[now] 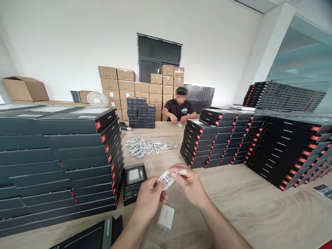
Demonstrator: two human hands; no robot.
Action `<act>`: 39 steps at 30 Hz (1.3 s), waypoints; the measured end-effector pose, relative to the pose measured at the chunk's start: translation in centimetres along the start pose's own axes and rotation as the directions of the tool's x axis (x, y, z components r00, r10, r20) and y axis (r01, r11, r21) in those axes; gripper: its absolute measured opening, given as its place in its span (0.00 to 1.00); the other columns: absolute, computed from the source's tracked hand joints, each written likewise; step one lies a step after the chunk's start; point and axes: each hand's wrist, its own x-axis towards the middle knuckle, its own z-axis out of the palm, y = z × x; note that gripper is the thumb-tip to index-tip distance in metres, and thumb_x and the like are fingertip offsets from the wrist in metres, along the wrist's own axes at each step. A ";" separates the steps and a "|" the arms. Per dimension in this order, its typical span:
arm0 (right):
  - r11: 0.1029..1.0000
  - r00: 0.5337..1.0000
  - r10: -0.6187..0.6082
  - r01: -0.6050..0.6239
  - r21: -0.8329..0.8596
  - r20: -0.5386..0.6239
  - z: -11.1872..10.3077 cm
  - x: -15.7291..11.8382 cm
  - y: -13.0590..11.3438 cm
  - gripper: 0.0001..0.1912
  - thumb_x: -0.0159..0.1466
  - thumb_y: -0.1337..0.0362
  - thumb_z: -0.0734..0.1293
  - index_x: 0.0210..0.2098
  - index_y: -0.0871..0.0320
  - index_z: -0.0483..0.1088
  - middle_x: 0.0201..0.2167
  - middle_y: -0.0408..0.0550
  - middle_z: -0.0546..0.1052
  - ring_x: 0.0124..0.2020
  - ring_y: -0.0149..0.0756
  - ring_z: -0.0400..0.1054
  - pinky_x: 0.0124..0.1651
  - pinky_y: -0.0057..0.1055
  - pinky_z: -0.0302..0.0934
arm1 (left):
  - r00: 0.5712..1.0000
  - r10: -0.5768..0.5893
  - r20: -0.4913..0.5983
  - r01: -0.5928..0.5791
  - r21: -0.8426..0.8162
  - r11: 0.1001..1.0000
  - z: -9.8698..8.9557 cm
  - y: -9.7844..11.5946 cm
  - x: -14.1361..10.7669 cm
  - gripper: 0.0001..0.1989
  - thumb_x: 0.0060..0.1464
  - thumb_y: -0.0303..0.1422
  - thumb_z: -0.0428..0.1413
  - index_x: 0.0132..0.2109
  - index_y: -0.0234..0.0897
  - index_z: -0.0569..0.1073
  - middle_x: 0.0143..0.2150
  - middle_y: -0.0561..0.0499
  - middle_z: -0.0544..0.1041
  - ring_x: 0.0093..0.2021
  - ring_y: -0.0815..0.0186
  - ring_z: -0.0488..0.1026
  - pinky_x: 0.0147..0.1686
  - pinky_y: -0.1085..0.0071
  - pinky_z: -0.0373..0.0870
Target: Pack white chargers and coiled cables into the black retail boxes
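Hands grasp a coiled white charging cable [164, 180] at centre frame: the left hand [149, 199] holds the loops against its fingers, while the right hand [190, 183] pinches the cable near one end. Even turns, pinched firmly where they cross, would keep the coil tidy. A white wall charger [165, 218] lies on the wooden table [249, 197] below the hands, near a black charger box [134, 183]. The fingers hide the cable's end and part of the coil. Another black box [85, 238] is cut off at the bottom edge. What the seated co-worker [178, 107] handles, upper centre, is too small to identify.
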 end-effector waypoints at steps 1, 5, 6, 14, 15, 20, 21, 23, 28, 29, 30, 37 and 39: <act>1.000 1.000 0.003 -0.003 -0.010 -0.018 0.2 -0.1 0.0 0.10 0.61 0.55 0.71 0.38 0.52 0.81 0.42 0.50 0.78 0.38 0.40 0.72 0.39 0.36 0.68 | 1.000 0.010 -0.011 -0.010 0.003 1.000 0.0 -0.1 0.0 0.21 0.44 0.50 0.62 0.29 0.34 0.73 0.24 0.51 0.75 0.21 0.68 0.71 0.20 0.74 0.68; 0.993 0.989 0.112 -0.107 0.056 -0.095 0.6 -0.1 0.2 0.14 0.59 0.50 0.72 0.36 0.55 0.80 0.32 0.48 0.79 0.27 0.37 0.69 0.31 0.35 0.68 | 0.999 0.037 -0.007 -0.037 -0.001 0.999 0.1 -0.1 0.0 0.18 0.46 0.48 0.61 0.31 0.35 0.72 0.27 0.51 0.76 0.24 0.67 0.74 0.22 0.73 0.70; 0.990 0.986 0.127 -0.119 0.075 -0.105 0.7 -0.1 0.3 0.15 0.59 0.50 0.73 0.35 0.55 0.80 0.30 0.48 0.79 0.27 0.37 0.70 0.32 0.36 0.68 | 0.999 0.033 -0.004 -0.033 0.015 0.999 0.1 -0.1 0.0 0.18 0.47 0.47 0.60 0.31 0.36 0.72 0.28 0.50 0.77 0.24 0.67 0.74 0.22 0.72 0.71; 0.955 0.975 0.193 -0.161 0.248 -0.109 0.6 -0.5 0.6 0.16 0.59 0.51 0.73 0.37 0.57 0.77 0.33 0.50 0.79 0.33 0.39 0.72 0.34 0.35 0.68 | 0.999 0.049 -0.012 -0.048 0.066 0.997 0.1 -0.1 -0.3 0.14 0.52 0.45 0.56 0.32 0.38 0.69 0.27 0.52 0.76 0.21 0.67 0.73 0.20 0.73 0.69; 0.954 0.978 0.187 -0.159 0.254 -0.088 0.5 -0.5 0.6 0.16 0.59 0.51 0.73 0.39 0.56 0.77 0.33 0.49 0.79 0.32 0.38 0.71 0.32 0.33 0.67 | 0.998 0.049 0.030 -0.050 0.025 0.998 0.2 -0.1 -0.4 0.14 0.51 0.45 0.56 0.33 0.38 0.69 0.27 0.52 0.76 0.22 0.67 0.73 0.21 0.73 0.69; 0.988 0.987 0.155 -0.155 -0.005 -0.046 0.2 -0.6 0.7 0.20 0.64 0.46 0.66 0.42 0.56 0.76 0.22 0.40 0.68 0.22 0.31 0.60 0.24 0.27 0.54 | 0.969 -0.039 0.243 0.046 -0.024 0.999 0.8 0.1 -1.2 0.17 0.50 0.48 0.56 0.34 0.38 0.67 0.26 0.52 0.76 0.20 0.69 0.72 0.19 0.74 0.66; 0.988 0.986 0.145 -0.149 -0.046 -0.077 0.3 -0.6 0.7 0.22 0.65 0.44 0.64 0.39 0.57 0.76 0.20 0.40 0.65 0.22 0.31 0.59 0.25 0.28 0.54 | 0.969 -0.049 0.243 0.043 0.028 0.999 0.8 0.1 -1.3 0.17 0.52 0.48 0.55 0.35 0.39 0.67 0.24 0.53 0.75 0.18 0.69 0.70 0.17 0.75 0.63; 0.986 0.982 0.132 -0.144 -0.082 -0.132 0.4 -0.7 0.7 0.24 0.65 0.42 0.62 0.35 0.57 0.74 0.19 0.40 0.63 0.22 0.32 0.58 0.25 0.28 0.54 | 0.973 -0.049 0.225 0.013 0.160 0.987 0.8 0.2 -1.6 0.15 0.55 0.48 0.51 0.35 0.40 0.65 0.20 0.56 0.72 0.15 0.70 0.65 0.15 0.76 0.56; 0.968 0.979 0.197 -0.202 -0.147 -0.051 0.4 -1.3 -0.1 0.24 0.63 0.41 0.64 0.34 0.57 0.73 0.21 0.41 0.66 0.22 0.31 0.59 0.24 0.28 0.52 | 0.961 0.055 0.271 -0.139 0.301 0.943 0.1 0.7 -1.9 0.13 0.59 0.43 0.45 0.31 0.41 0.62 0.21 0.55 0.73 0.17 0.69 0.66 0.21 0.73 0.60; 0.963 0.974 0.219 -0.226 -0.146 -0.059 0.2 -1.6 -0.4 0.25 0.62 0.39 0.65 0.32 0.57 0.72 0.20 0.40 0.65 0.21 0.30 0.57 0.22 0.27 0.51 | 0.955 0.060 0.291 -0.153 0.309 0.939 -0.1 1.0 -2.0 0.14 0.59 0.44 0.45 0.31 0.41 0.63 0.21 0.54 0.73 0.17 0.68 0.66 0.22 0.72 0.61; 0.958 0.964 0.247 -0.259 -0.128 -0.097 -0.1 -2.1 -0.8 0.26 0.60 0.38 0.66 0.31 0.57 0.72 0.18 0.39 0.63 0.19 0.29 0.55 0.20 0.27 0.48 | 0.950 0.057 0.306 -0.163 0.332 0.929 -0.4 1.4 -2.2 0.15 0.60 0.45 0.45 0.32 0.41 0.65 0.22 0.54 0.74 0.18 0.67 0.67 0.23 0.72 0.61; 0.811 0.804 0.585 -0.578 0.092 -0.108 -0.9 -9.2 -1.7 0.26 0.58 0.39 0.69 0.30 0.58 0.71 0.17 0.39 0.68 0.14 0.25 0.54 0.16 0.23 0.44 | 0.984 -0.051 0.171 -0.133 0.896 0.424 -3.4 3.9 -4.3 0.15 0.58 0.40 0.49 0.40 0.35 0.75 0.41 0.34 0.80 0.42 0.45 0.77 0.36 0.61 0.66; 0.795 0.795 0.606 -0.603 0.072 -0.034 -0.3 -10.7 -1.0 0.26 0.57 0.39 0.69 0.30 0.59 0.72 0.16 0.39 0.68 0.15 0.26 0.57 0.18 0.24 0.48 | 0.976 -0.103 0.192 -0.138 0.911 0.390 -3.9 3.7 -4.9 0.17 0.52 0.39 0.54 0.45 0.33 0.76 0.43 0.31 0.80 0.43 0.41 0.77 0.36 0.59 0.66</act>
